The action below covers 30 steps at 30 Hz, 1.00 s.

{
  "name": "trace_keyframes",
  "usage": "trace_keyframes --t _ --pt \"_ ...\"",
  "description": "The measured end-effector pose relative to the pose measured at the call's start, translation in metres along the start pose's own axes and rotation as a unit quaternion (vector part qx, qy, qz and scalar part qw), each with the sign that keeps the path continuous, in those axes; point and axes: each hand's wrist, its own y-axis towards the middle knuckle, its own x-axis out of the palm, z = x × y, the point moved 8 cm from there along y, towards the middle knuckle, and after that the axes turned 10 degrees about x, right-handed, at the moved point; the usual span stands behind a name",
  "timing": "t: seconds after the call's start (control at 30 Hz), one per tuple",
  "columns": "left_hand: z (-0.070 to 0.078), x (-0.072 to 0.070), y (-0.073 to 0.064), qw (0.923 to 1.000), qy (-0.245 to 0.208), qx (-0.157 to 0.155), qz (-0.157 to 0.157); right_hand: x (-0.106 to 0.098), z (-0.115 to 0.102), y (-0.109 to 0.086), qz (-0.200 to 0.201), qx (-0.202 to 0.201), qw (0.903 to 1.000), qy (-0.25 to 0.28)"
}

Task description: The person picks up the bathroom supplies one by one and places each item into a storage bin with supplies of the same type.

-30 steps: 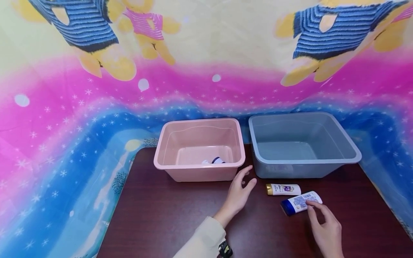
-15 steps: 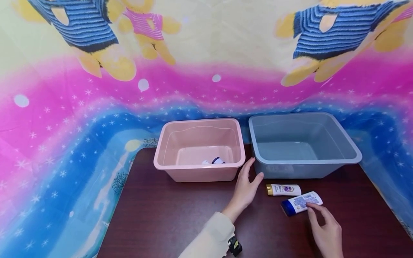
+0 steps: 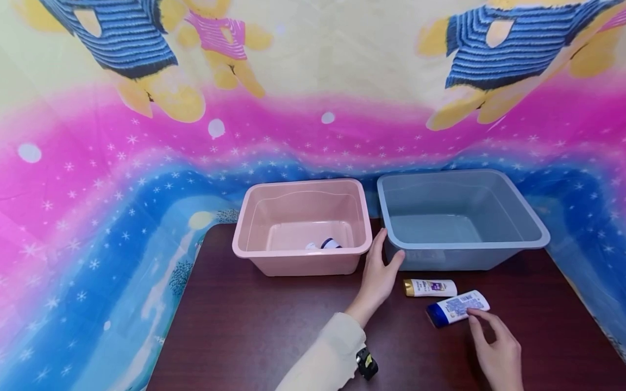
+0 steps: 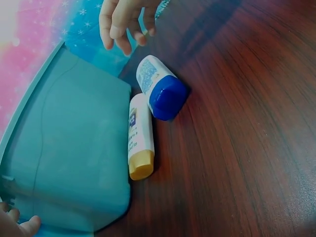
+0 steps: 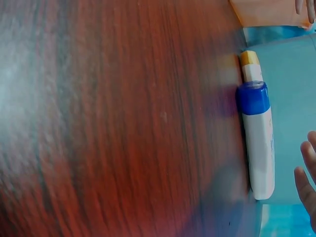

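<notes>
My left hand is at the front left corner of the blue-grey bin, fingers extended and thumb apart. Whether it touches the bin I cannot tell. My right hand hovers by the white bottle with a blue cap, its fingers loosely bent and holding nothing. In the left wrist view a gap shows between those fingers and the blue-capped bottle. Close beside it lies a smaller white bottle with a gold cap, in front of the bin. Both bottles lie on their sides.
A pink bin stands left of the blue-grey one, with a white and dark blue item inside, partly hidden by the rim. Both bins are at the back of the dark wooden table. A printed cloth hangs behind.
My left hand has moved right and away from me, from in front of the gap between the bins to the blue-grey bin's corner. The right hand has barely shifted; the bottles lie unmoved.
</notes>
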Motion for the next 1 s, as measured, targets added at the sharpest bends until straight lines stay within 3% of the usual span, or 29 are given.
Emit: trace_keyframes --t 0.53,1.0 --pt "-0.005 0.005 0.013 0.9991 -0.001 0.018 0.039 0.000 0.002 0.012 -0.023 0.004 0.9996 -0.016" --pt "-0.006 0.011 0.018 0.9992 0.004 0.022 0.033 0.001 0.003 0.014 -0.028 0.007 0.9993 -0.023"
